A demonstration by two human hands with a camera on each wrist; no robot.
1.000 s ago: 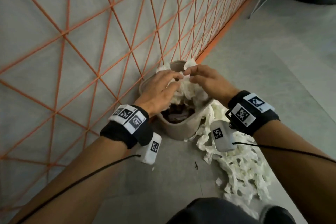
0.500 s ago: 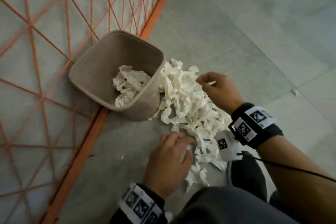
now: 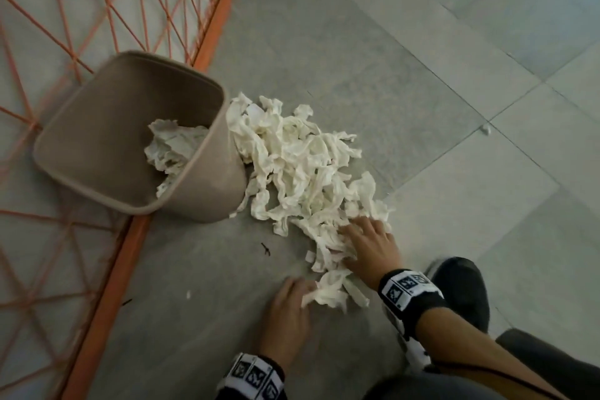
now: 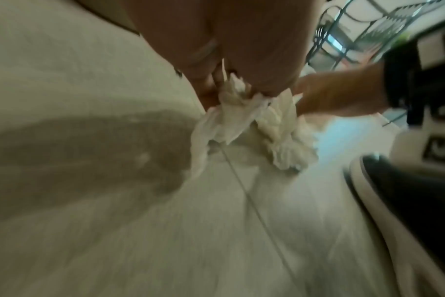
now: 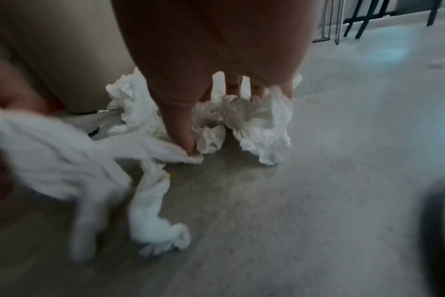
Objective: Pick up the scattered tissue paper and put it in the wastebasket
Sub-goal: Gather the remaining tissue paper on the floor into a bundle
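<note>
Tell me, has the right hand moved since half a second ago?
Yes. Judged against the wastebasket, the right hand has pulled back toward the person, from the pile's far side to the near end of the tissue paper.

Grey tiled floor (image 3: 422, 42) — orange lattice panel (image 3: 219, 10) alongside

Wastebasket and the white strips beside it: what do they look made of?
Wastebasket: probably matte beige plastic, going by its smooth, rigid wall and rounded rim. Strips: thin, soft off-white tissue paper, crumpled, with ragged torn edges.
</note>
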